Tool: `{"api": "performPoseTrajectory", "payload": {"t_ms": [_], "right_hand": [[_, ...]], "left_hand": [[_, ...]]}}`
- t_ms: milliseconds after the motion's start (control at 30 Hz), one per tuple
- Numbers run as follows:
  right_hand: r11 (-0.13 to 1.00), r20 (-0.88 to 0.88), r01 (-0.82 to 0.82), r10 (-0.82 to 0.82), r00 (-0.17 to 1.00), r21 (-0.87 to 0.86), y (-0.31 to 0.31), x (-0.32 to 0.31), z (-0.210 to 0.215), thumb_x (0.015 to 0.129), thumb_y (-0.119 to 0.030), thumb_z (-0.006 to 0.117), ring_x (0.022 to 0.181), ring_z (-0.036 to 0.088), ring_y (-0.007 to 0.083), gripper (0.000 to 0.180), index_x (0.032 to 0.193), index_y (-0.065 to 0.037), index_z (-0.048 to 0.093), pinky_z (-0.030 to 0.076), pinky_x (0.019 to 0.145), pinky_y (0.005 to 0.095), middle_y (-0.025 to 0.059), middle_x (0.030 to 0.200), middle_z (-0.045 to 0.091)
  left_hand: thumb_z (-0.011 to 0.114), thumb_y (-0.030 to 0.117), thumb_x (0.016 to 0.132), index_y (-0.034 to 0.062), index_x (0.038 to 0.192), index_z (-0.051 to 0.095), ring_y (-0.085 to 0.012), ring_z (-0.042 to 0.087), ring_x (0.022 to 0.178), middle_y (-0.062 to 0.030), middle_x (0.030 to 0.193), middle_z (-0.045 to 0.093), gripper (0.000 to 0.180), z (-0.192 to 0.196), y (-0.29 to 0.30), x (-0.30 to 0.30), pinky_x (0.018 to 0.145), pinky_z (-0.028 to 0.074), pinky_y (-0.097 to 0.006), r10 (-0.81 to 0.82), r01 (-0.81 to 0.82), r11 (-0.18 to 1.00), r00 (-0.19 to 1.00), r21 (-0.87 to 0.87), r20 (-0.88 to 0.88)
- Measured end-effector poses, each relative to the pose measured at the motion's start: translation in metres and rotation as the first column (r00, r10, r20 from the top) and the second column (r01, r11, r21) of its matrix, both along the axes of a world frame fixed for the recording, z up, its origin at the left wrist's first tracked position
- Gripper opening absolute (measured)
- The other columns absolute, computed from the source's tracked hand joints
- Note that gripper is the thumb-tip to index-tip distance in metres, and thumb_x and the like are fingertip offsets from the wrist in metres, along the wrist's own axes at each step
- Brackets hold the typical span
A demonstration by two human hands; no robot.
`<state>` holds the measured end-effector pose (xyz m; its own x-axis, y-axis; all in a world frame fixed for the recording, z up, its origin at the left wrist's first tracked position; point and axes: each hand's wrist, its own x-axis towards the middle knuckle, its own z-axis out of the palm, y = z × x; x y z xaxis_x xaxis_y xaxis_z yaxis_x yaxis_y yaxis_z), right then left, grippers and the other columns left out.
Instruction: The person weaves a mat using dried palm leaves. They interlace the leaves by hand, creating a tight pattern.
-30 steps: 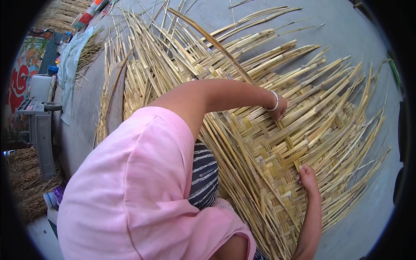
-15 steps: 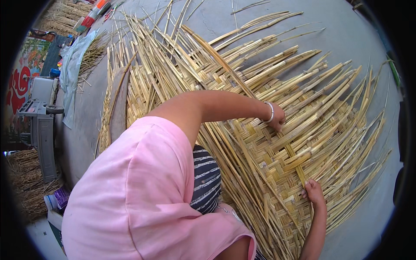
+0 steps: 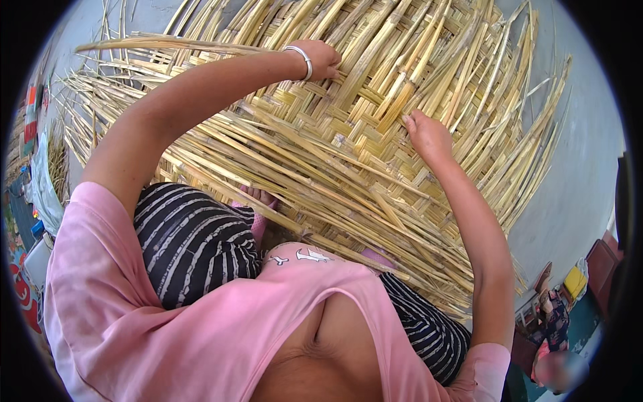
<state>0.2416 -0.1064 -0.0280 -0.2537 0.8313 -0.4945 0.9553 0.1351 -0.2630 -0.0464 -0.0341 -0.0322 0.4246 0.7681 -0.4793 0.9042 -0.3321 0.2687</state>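
A large, partly woven mat (image 3: 365, 137) of flattened yellow reed strips spreads before me, its middle a tight crisscross and its edges loose ends. My left hand (image 3: 318, 60), with a silver bangle at the wrist, is over the far middle, fingers closed on the end of a reed strip (image 3: 365, 92) that runs rightward across the others. Closer to me and to the right, my right hand (image 3: 430, 137) is closed, thumb and forefinger pinching another flat strip (image 3: 395, 110) at the weave. The fingertips of both hands are partly hidden.
Long loose reeds (image 3: 281, 157) lie between the weave and my knees. One thick reed (image 3: 167, 44) sticks out far left. Grey concrete floor (image 3: 573, 161) borders the mat. A person (image 3: 552, 328) is at the lower right; a pale plastic sheet (image 3: 45, 184) lies at the left.
My view has swung rightward, so the mat and hands appear higher and further left. Both hands remain closed at the weave, now closer together.
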Motion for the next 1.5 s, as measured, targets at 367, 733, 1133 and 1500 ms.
{"api": "performPoseTrajectory", "payload": {"t_ms": [367, 733, 1133, 1500], "right_hand": [[0.991, 0.103, -0.122, 0.127, 0.987, -0.058, -0.022, -0.011, 0.002, 0.094, -0.033, 0.041, 0.061, 0.06, 0.0328, 0.027, 0.091, -0.008, 0.052, 0.049, 0.057, 0.0456, 0.0143, 0.066, 0.061], [0.979, 0.129, -0.204, 0.203, 0.971, -0.002, -0.02, -0.008, 0.004, 0.094, -0.036, 0.042, 0.065, 0.061, 0.0332, 0.028, 0.088, -0.009, 0.051, 0.048, 0.056, 0.0462, 0.0159, 0.066, 0.06], [0.916, 0.158, -0.37, 0.346, 0.925, 0.156, -0.015, -0.012, 0.017, 0.087, -0.025, 0.052, 0.069, 0.061, 0.0338, 0.02, 0.083, -0.005, 0.057, 0.049, 0.062, 0.0463, 0.0159, 0.075, 0.061], [0.938, -0.271, -0.268, 0.322, 0.907, 0.22, 0.025, -0.13, 0.022, 0.083, -0.014, 0.06, 0.089, 0.06, 0.0294, 0.026, 0.105, -0.001, 0.058, 0.049, 0.088, 0.0385, 0.0159, 0.1, 0.058]], "left_hand": [[0.058, 0.038, 0.083, 0.0118, 0.08, 0.059, -0.031, 0.061, 0.079, -0.0099, 0.078, 0.064, 0.026, 0.005, -0.021, -0.006, 0.07, 0.047, -0.042, -0.074, 0.073, 0.995, 0.997, -0.068, -0.016], [0.058, 0.041, 0.083, 0.0135, 0.084, 0.059, -0.0311, 0.062, 0.075, -0.0101, 0.075, 0.064, 0.027, 0.014, -0.026, -0.008, 0.065, 0.047, -0.043, -0.119, 0.119, 0.993, 0.993, 0.014, -0.021], [0.06, 0.049, 0.08, 0.0115, 0.077, 0.057, -0.0288, 0.061, 0.074, -0.0094, 0.072, 0.062, 0.038, 0.024, -0.018, -0.03, 0.064, 0.046, -0.041, -0.021, 0.023, 0.999, 0.998, 0.034, -0.066], [0.065, 0.036, 0.078, 0.0097, 0.073, 0.06, -0.0277, 0.058, 0.064, -0.0084, 0.064, 0.06, 0.027, 0.068, -0.028, -0.105, 0.059, 0.044, -0.038, 0.125, -0.122, 0.989, 0.992, 0.087, -0.029]]}}
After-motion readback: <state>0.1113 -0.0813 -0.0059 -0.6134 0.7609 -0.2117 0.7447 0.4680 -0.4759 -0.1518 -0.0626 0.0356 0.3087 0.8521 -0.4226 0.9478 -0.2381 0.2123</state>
